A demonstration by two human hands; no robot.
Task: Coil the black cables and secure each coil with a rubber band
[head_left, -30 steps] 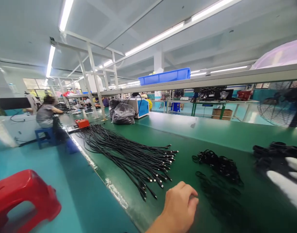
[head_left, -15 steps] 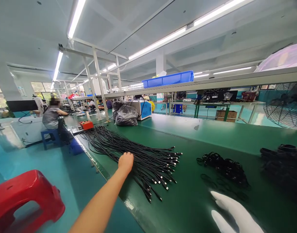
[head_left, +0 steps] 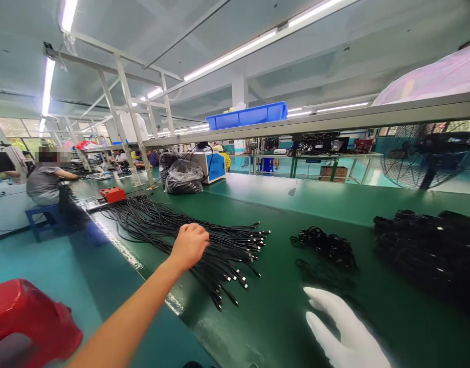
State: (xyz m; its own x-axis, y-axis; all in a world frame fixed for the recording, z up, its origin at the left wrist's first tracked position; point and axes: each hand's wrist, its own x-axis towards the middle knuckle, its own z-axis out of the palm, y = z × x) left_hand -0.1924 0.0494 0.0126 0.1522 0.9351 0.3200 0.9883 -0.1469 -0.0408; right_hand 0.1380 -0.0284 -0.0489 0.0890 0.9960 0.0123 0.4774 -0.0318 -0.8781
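Note:
A wide bundle of black cables (head_left: 154, 217) with metal-tipped plugs lies fanned out across the green bench. Bare and curled, my left hand (head_left: 192, 245) is over the middle of the bundle, closed on a cable; its fingertips are partly hidden. My right hand (head_left: 334, 322), in a white glove, hovers at the lower right with thumb and fingers apart and nothing between them. Just beyond it lie a small heap of black coiled loops (head_left: 327, 248) and a few thin black loops (head_left: 322, 276).
A larger black pile (head_left: 422, 250) lies at the right. Farther back are a red box (head_left: 112, 194), a black plastic bag (head_left: 184, 179) and a blue-and-white machine (head_left: 215, 166). A shelf holds a blue tray (head_left: 246, 116). A red stool (head_left: 31, 317) stands left; a person (head_left: 46, 181) sits beyond.
The whole view has swung to the right, so the bench things appear farther left. My left hand has lifted slightly and turned over the cables. My right hand stays open.

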